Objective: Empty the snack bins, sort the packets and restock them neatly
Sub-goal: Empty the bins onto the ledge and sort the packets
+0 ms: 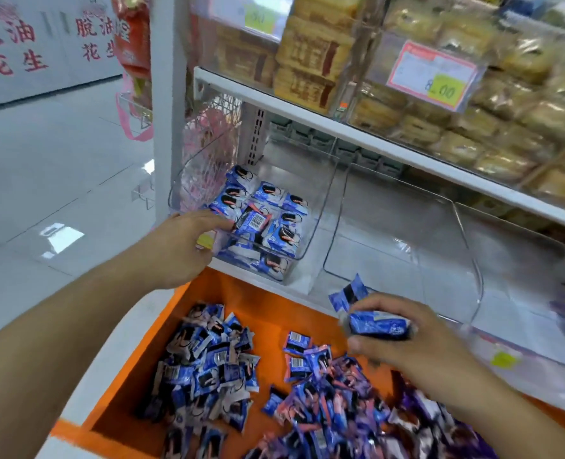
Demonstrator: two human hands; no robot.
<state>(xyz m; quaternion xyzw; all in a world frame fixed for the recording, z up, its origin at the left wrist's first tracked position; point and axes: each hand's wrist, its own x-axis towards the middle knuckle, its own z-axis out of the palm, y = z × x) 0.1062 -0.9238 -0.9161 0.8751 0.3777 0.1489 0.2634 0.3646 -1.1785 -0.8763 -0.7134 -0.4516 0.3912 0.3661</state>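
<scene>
My right fingers clamp a blue packet, long axis pointing left-right; the bin lies up-left, across the orange tray. My left hand, nearer, pinches a packet inside it.

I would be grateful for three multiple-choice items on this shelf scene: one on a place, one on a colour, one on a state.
1. Where is the left hand?
A. at the left clear bin
B. in the orange tray
C. on the top shelf

2. What colour are most packets in that bin?
A. green
B. blue
C. yellow

3. What is the right hand doing?
A. hanging idle
B. pressing flat on the tray
C. holding blue packets

Answers: 1 A, its fingers reach the bin's front edge; 2 B, blue wrappers fill it; 3 C, fingers curl round packets.
</scene>
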